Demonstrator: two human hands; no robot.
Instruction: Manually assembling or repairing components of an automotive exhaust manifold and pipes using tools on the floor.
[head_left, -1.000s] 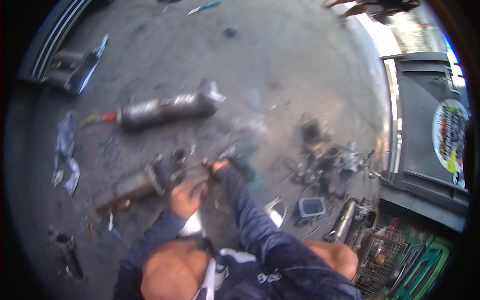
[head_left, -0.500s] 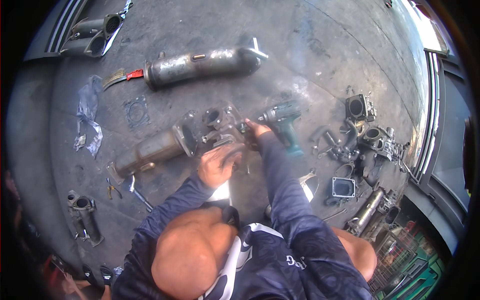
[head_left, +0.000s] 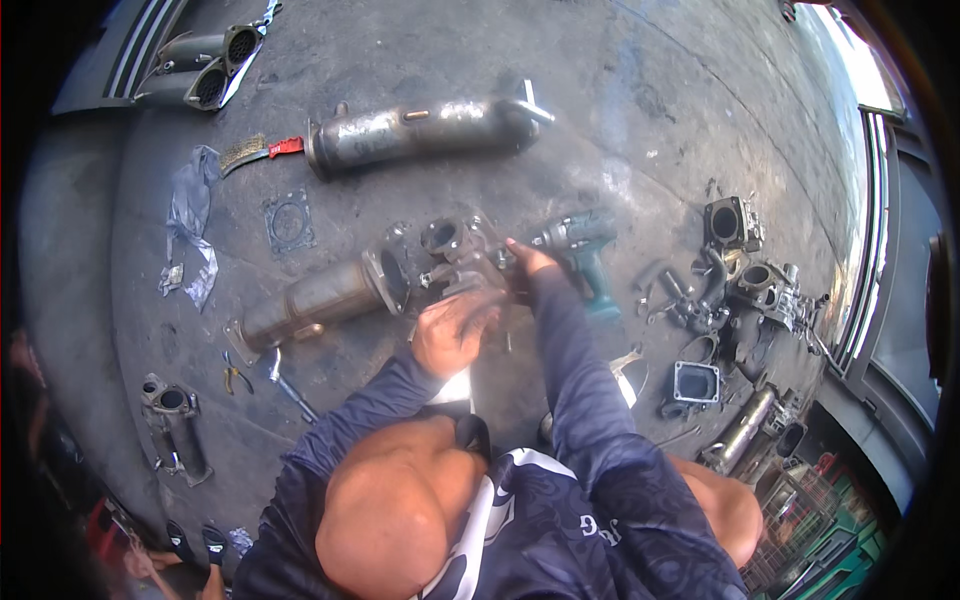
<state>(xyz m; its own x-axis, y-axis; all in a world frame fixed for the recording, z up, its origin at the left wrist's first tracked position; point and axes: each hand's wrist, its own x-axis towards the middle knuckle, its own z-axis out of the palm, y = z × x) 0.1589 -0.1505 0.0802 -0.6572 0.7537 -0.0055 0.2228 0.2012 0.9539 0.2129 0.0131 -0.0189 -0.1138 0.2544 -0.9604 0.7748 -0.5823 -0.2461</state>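
Our left hand (head_left: 452, 335) lies curled on the near side of a metal housing (head_left: 462, 258) on the concrete floor (head_left: 650, 110); whether it grips, we cannot tell; our right hand (head_left: 527, 262) is closed around the grip of a teal drill (head_left: 578, 245), its nose against the housing; just left lies a short pipe (head_left: 320, 298), flange touching the housing; beyond, a long canister (head_left: 420, 132); right, scattered castings (head_left: 735, 225); near left, pliers (head_left: 236, 378).

Grimy metal valve housing (head_left: 462, 258) with round opening, on concrete, beside teal cordless drill (head_left: 585, 255)
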